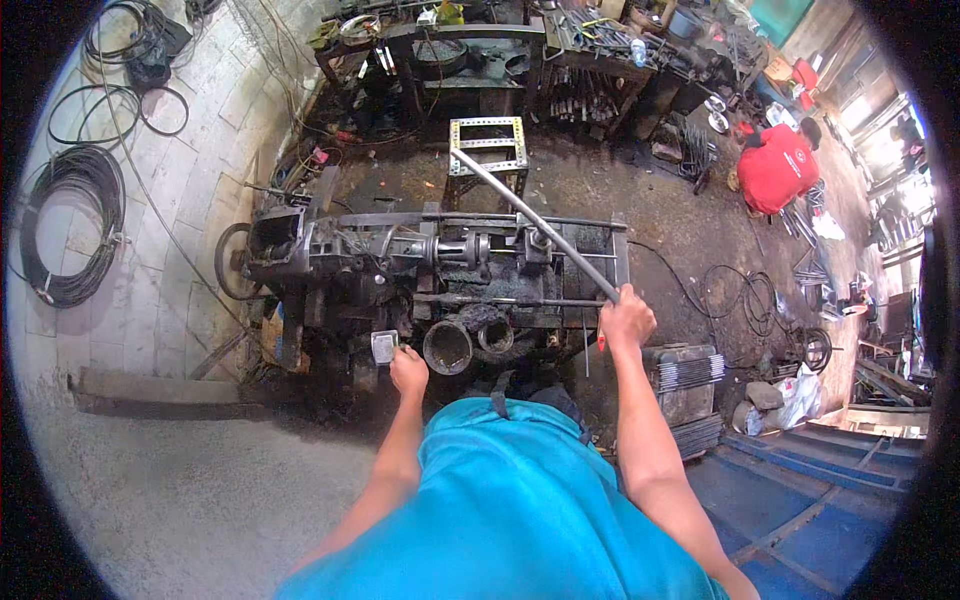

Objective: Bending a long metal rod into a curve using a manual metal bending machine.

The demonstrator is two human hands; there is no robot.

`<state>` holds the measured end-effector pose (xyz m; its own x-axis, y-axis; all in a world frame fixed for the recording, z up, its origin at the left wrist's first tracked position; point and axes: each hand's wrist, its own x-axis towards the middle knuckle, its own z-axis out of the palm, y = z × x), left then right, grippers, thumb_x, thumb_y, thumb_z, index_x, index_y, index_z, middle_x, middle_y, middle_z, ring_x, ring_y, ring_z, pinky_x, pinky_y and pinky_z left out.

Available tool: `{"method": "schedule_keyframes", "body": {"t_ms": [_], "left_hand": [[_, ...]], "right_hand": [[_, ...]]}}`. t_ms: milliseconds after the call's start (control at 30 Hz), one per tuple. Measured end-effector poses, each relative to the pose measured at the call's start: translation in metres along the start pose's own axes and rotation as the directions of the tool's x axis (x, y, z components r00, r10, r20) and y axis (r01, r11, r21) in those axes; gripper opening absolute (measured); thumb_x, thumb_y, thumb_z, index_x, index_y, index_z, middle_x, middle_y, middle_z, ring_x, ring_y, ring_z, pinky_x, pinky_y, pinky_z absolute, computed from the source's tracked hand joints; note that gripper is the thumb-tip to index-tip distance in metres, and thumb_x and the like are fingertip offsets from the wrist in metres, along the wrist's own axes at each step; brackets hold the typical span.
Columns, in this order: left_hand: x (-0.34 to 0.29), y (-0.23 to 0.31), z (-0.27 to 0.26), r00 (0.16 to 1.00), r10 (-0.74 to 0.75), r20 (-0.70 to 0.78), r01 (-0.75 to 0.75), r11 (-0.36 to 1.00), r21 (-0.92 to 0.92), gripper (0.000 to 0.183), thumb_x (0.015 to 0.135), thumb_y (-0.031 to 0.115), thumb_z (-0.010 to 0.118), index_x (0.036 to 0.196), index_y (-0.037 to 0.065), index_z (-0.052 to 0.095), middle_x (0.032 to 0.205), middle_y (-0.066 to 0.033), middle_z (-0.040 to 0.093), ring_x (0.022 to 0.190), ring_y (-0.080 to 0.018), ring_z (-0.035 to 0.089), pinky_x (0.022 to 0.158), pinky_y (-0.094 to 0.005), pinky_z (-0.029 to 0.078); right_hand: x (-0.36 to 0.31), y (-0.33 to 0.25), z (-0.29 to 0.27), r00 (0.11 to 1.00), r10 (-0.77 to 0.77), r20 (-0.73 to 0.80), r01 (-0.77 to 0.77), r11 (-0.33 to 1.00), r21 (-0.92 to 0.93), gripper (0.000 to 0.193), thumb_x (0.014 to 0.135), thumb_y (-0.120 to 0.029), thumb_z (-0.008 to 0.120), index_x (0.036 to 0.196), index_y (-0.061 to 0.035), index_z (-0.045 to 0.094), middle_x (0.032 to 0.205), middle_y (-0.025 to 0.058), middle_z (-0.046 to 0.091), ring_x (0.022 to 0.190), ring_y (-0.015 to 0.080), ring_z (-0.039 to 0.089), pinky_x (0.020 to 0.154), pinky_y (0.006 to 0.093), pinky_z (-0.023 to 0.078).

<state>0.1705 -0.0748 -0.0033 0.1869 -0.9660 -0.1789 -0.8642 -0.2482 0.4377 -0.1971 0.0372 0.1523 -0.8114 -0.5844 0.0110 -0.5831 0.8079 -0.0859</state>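
Two hands engaged at a dark, greasy machine (440,265) standing on the workshop floor. Right hand (627,320): fingers wrapped tight around the near end of a long grey metal bar (530,218) that slants up-left across the machine. Left hand (408,370): fingers closed on a small grey metal block (384,346), just left of an open dark pot (447,347).

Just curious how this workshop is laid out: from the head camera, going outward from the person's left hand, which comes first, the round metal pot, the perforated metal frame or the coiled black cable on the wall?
From the left hand:
1. Round metal pot, just to its right on the machine.
2. Perforated metal frame, behind the machine, farther up.
3. Coiled black cable, far left on the tiled wall.
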Motion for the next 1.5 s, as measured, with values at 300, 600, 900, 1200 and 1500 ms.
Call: {"method": "schedule_keyframes", "body": {"t_ms": [300, 600, 900, 1200, 1500], "left_hand": [[-0.001, 0.000, -0.002, 1.000, 0.006, 0.016, -0.006, 1.000, -0.005, 0.028, 0.093, 0.026, 0.048, 0.100, 0.000, 0.056, 0.089, -0.0273, 0.064, 0.085, -0.0453, 0.062, 0.075, -0.0538, 0.048], [0.001, -0.004, 0.002, 1.000, -0.020, 0.020, 0.020, 1.000, 0.004, 0.027, 0.093, 0.026, 0.048, 0.102, 0.001, 0.056, 0.089, -0.0266, 0.065, 0.086, -0.0445, 0.063, 0.075, -0.0526, 0.049], [0.001, -0.012, 0.006, 1.000, 0.008, 0.006, -0.008, 0.999, -0.033, 0.027, 0.094, 0.026, 0.046, 0.101, 0.002, 0.056, 0.089, -0.0264, 0.065, 0.085, -0.0444, 0.063, 0.075, -0.0530, 0.048], [-0.005, -0.001, -0.001, 1.000, -0.021, 0.015, 0.021, 1.000, -0.008, 0.027, 0.095, 0.026, 0.046, 0.100, 0.002, 0.056, 0.089, -0.0262, 0.065, 0.085, -0.0451, 0.063, 0.074, -0.0533, 0.048], [-0.003, -0.001, 0.000, 1.000, 0.005, -0.012, -0.005, 1.000, -0.011, 0.027, 0.094, 0.026, 0.047, 0.097, 0.000, 0.055, 0.086, -0.0277, 0.065, 0.084, -0.0461, 0.062, 0.074, -0.0544, 0.048]], "right_hand": [[0.000, 0.002, 0.003, 0.996, -0.049, -0.070, 0.051, 0.998, 0.036, 0.021, 0.076, -0.024, 0.069, 0.092, -0.0133, 0.061, 0.080, 0.0111, 0.068, 0.073, 0.0325, 0.068, 0.065, 0.0460, 0.053], [-0.006, 0.002, 0.009, 0.994, -0.047, -0.097, 0.055, 0.996, 0.077, 0.018, 0.080, -0.027, 0.062, 0.091, -0.0131, 0.061, 0.081, 0.0137, 0.068, 0.076, 0.0351, 0.067, 0.068, 0.0484, 0.052], [-0.003, -0.005, -0.007, 0.999, -0.023, -0.038, 0.023, 1.000, 0.008, 0.020, 0.077, -0.024, 0.067, 0.090, -0.0110, 0.060, 0.081, 0.0131, 0.069, 0.077, 0.0350, 0.067, 0.068, 0.0475, 0.053], [-0.005, -0.006, -0.006, 0.999, -0.028, -0.026, 0.029, 0.999, 0.027, 0.025, 0.076, -0.027, 0.065, 0.095, -0.0120, 0.061, 0.081, 0.0156, 0.068, 0.077, 0.0369, 0.067, 0.068, 0.0501, 0.052], [-0.004, 0.000, 0.000, 0.997, -0.037, -0.070, 0.040, 0.998, 0.049, 0.023, 0.076, -0.026, 0.066, 0.091, -0.0107, 0.059, 0.079, 0.0167, 0.068, 0.075, 0.0380, 0.066, 0.066, 0.0502, 0.052]]}}
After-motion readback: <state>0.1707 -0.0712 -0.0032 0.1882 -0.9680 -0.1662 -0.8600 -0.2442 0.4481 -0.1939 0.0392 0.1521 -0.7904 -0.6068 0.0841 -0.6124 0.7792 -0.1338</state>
